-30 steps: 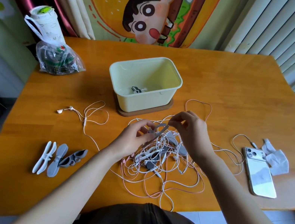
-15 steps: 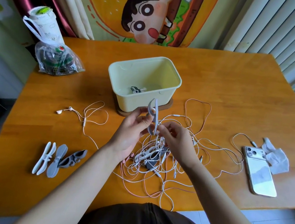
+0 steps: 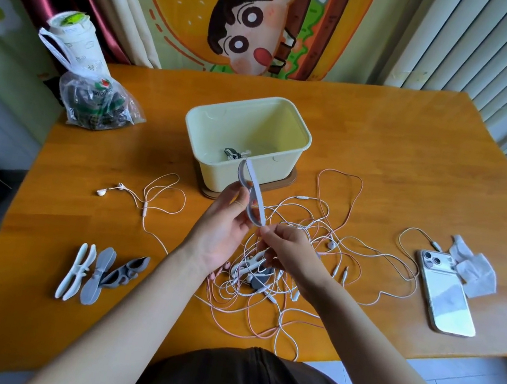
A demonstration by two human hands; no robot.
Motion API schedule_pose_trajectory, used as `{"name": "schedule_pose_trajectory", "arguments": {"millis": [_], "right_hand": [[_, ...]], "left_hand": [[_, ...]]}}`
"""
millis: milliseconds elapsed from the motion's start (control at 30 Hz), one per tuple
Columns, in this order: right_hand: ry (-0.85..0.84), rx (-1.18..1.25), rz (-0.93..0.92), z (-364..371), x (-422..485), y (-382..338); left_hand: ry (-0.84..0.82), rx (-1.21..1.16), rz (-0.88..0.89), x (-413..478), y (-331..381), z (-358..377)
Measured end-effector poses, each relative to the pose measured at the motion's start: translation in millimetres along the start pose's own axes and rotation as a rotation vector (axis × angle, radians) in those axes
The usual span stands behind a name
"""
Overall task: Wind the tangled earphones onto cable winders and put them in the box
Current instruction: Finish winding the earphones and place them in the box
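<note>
A grey and white cable winder (image 3: 250,191) stands upright in the air, in front of the cream box (image 3: 299,152). My left hand (image 3: 221,230) grips its middle. My right hand (image 3: 286,248) pinches its lower end, or a cable there. Below both hands lies a tangle of white and pink earphones (image 3: 289,286) with more winders (image 3: 252,267) in it. A separate white earphone (image 3: 146,198) lies to the left. One wound winder (image 3: 233,153) lies inside the box.
Three spare winders (image 3: 100,273) lie at the front left. A phone (image 3: 446,291) and a crumpled tissue (image 3: 475,270) are at the right. A plastic bag (image 3: 98,103) with a cup (image 3: 76,38) stands at the back left. The table's front edge runs close to my body.
Both hands lifted the winder from low over the tangle and turned it upright, then raised it further toward the box. My right hand shifted from its top to its lower end.
</note>
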State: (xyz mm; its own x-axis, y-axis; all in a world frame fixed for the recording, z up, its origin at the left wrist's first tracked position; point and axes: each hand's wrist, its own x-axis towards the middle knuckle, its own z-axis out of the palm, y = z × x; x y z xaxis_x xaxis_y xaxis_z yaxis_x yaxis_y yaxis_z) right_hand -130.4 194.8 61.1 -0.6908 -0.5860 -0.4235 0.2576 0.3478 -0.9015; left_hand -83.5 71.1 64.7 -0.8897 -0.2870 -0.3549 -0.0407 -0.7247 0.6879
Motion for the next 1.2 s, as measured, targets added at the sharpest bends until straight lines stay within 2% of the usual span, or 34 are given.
{"name": "schedule_pose_trajectory", "arguments": {"millis": [133, 233, 300, 367, 433, 500, 667, 867, 1200], "right_hand": [[0.017, -0.034, -0.026, 2, -2, 0], [0.015, -0.121, -0.072, 2, -3, -2], [0.008, -0.185, -0.103, 4, -3, -3], [0.001, -0.256, -0.136, 4, -4, -4], [-0.015, -0.384, -0.182, 1, -4, -6], [-0.032, -0.534, -0.239, -8, -4, -9], [0.053, -0.691, -0.327, -42, 0, -27], [0.242, -0.68, -0.405, -52, 5, -31], [0.32, -0.647, -0.466, -53, 8, -22]], "left_hand": [[0.058, -0.017, 0.009, 6, -1, -6], [0.139, 0.065, 0.04, 11, -7, -12], [0.219, 0.232, 0.1, 11, -12, -16], [0.29, 0.515, 0.19, 11, -16, -22], [0.306, 0.796, 0.278, 11, -19, -30], [0.278, 0.93, 0.309, 11, -20, -36], [0.136, 0.894, 0.269, 3, -20, -34], [-0.015, 0.889, 0.241, -2, -18, -18], [-0.14, 0.864, 0.179, -7, -10, -19]]}}
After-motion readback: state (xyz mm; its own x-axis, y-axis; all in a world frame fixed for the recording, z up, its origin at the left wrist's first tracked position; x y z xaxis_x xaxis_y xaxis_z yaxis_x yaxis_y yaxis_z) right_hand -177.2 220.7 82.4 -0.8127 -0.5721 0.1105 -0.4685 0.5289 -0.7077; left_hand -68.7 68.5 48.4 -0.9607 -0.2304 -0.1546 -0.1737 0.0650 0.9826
